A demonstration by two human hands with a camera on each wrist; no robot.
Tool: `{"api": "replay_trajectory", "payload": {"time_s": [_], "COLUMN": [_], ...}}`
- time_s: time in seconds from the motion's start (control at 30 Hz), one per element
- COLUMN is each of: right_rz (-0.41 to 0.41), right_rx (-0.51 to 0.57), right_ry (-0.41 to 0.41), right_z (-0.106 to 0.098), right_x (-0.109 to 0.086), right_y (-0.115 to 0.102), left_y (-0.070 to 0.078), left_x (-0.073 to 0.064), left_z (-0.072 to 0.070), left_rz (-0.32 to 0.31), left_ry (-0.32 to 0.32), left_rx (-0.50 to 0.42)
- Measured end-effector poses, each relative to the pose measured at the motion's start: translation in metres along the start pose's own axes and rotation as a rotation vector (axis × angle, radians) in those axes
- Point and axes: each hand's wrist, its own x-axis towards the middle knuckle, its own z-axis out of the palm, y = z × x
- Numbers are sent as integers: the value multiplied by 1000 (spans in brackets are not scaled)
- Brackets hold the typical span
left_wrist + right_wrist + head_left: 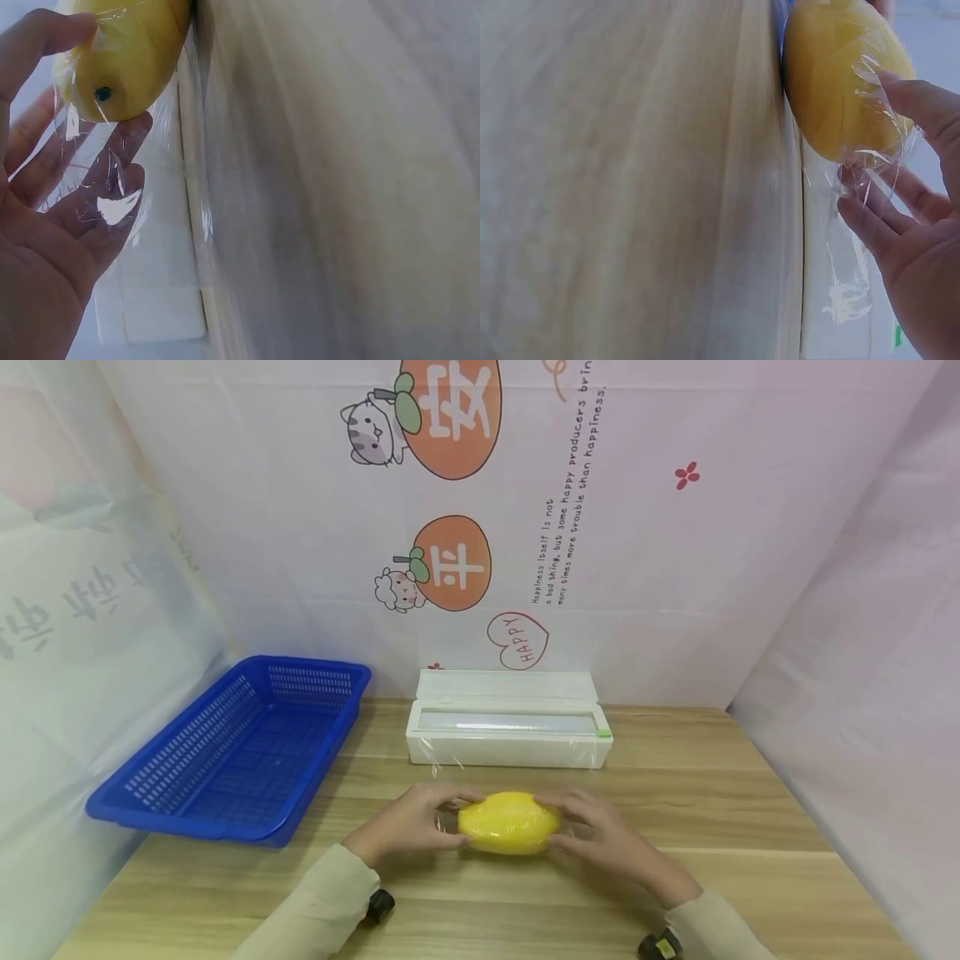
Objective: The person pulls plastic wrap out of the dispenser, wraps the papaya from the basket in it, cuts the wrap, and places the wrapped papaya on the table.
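Note:
A yellow oblong fruit [510, 823] wrapped in clear cling film [120, 206] is held between both hands, low over the wooden table. My left hand [412, 822] grips its left end, thumb on the near side and fingers on the far side. At the right end, my right hand [607, 835] holds it the same way. A small dark green spot marks the left tip of the fruit in the left wrist view. Loose film hangs past both ends, over the fingers. Whether the fruit touches the table is hard to tell.
Behind the fruit stands a white cling film box [510, 752] with its lid up and a green slider [603, 733] at its right end. A blue plastic basket [322, 768] sits at the left. Printed white cloth [637, 568] encloses the wooden table [750, 827].

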Motion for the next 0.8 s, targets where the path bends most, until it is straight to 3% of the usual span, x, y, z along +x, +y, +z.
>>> {"api": "replay_trajectory", "payload": {"time_s": [0.2, 0.5, 0.6, 0.8], "right_rz": [80, 172, 201, 181], "right_rx": [121, 135, 90, -23], "right_ry": [-44, -84, -95, -107], "right_z": [-2, -5, -3, 4], "right_x": [0, 1, 2, 8], "right_y": [0, 1, 1, 2], "left_y": [-2, 1, -1, -7], "left_x": [0, 3, 5, 11], "left_z": [0, 0, 1, 2], "left_rz": [-66, -55, -75, -107], "left_ry": [-9, -39, -32, -27], "left_rx": [-41, -67, -30, 31]}}
